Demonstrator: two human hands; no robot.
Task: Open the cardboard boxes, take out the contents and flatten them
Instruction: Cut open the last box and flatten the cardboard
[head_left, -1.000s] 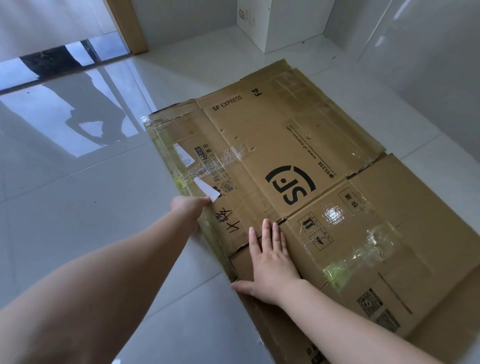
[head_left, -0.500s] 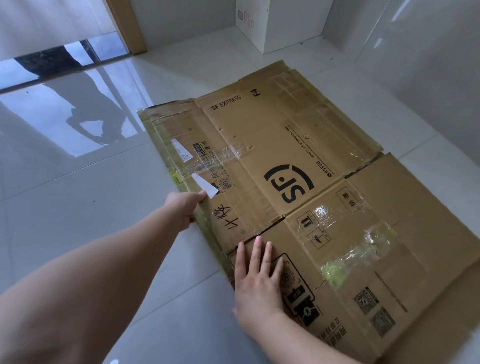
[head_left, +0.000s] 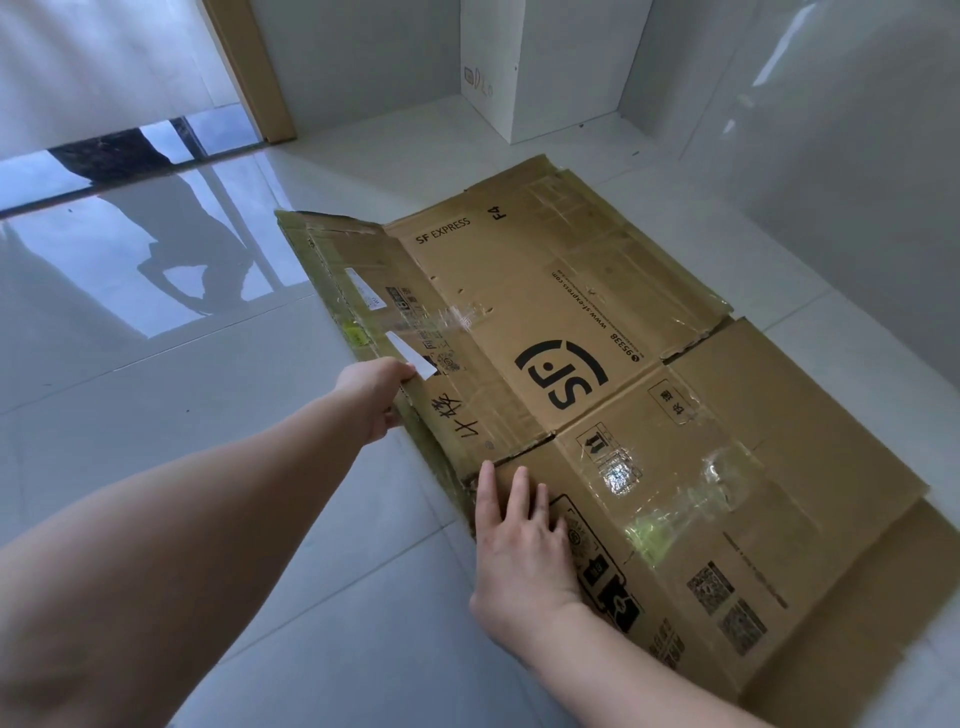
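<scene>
A large brown cardboard box (head_left: 613, 332) printed with "SF EXPRESS" lies flattened on the pale tiled floor. Its left side panel (head_left: 363, 291) is tilted up off the floor. My left hand (head_left: 376, 395) grips the outer edge of that raised panel near a white label. My right hand (head_left: 524, 561) lies flat, fingers spread, on the near flap beside the fold, pressing it down. Clear tape strips and printed codes cover the near flaps.
A white box (head_left: 535, 67) stands against the back wall. A wooden door frame (head_left: 254, 73) rises at the upper left beside a glossy floor patch. White wall panels (head_left: 831, 156) close in on the right.
My left hand has lifted the left side panel higher, so it now tilts up along its fold. My right hand slid toward me along the near flap.
</scene>
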